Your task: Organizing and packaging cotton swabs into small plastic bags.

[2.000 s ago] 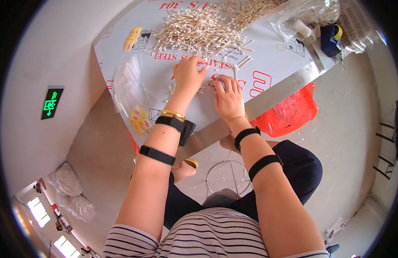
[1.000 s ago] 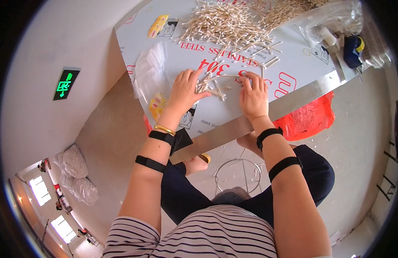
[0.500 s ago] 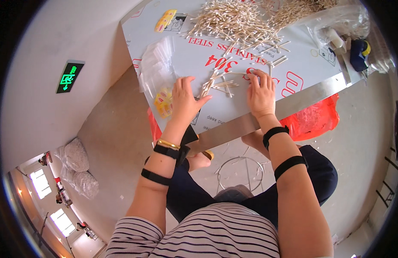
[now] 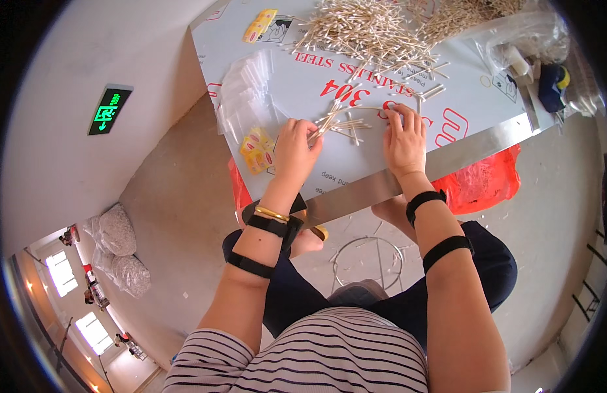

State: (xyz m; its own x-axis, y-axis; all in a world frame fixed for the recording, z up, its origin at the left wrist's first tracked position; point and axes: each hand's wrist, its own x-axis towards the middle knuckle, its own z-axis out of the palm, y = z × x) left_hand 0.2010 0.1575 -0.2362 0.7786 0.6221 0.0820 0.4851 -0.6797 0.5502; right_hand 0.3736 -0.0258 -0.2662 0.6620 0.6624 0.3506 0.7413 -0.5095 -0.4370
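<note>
A small loose bunch of cotton swabs lies on the film-covered metal table between my hands. My left hand is closed at the left end of this bunch, its thumb and fingers around several swab ends. To the right, my right hand rests on the table with bent fingers, its fingertips at the end of a single swab that points toward the bunch. The fingertips partly hide their hold on it. Left of my left hand are clear plastic bags and yellow printed cards.
A big heap of cotton swabs covers the table's far side. More yellow cards lie far left. A dark blue tape dispenser and clear plastic wrapping are at the right. A red bag hangs below the metal edge.
My left hand has moved right to the swab bunch, and its spread fingers have closed on the swab ends. My right hand stays at nearly the same place. The view has shifted slightly.
</note>
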